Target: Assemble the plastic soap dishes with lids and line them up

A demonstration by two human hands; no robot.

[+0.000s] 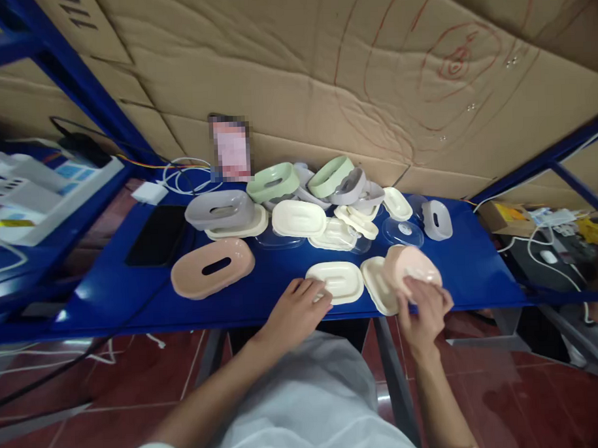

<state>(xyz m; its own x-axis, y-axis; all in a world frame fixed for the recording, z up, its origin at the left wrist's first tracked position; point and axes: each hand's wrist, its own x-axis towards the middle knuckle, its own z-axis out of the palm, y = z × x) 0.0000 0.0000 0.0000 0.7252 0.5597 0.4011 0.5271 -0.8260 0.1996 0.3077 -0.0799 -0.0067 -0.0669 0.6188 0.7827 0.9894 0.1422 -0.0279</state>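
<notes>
pink shell (412, 267) sits tilted in my right hand (424, 311), fingers curled around its near rim, over the blue table's (233, 305) front edge. it looks light, stiff, slick plastic; best gripped by the rim. my left hand (295, 310) lies loosely spread, fingertips touching the cream tray (336, 280). more shells are piled behind.

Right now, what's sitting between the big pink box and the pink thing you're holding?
In the head view, a cream oval tray sits between the big pink box and the pink piece. The left hand touches it; the right hand holds the pink piece.

left hand (296, 310) flat, fingers extended, right hand (424, 311) seemingly curled, raised
</notes>
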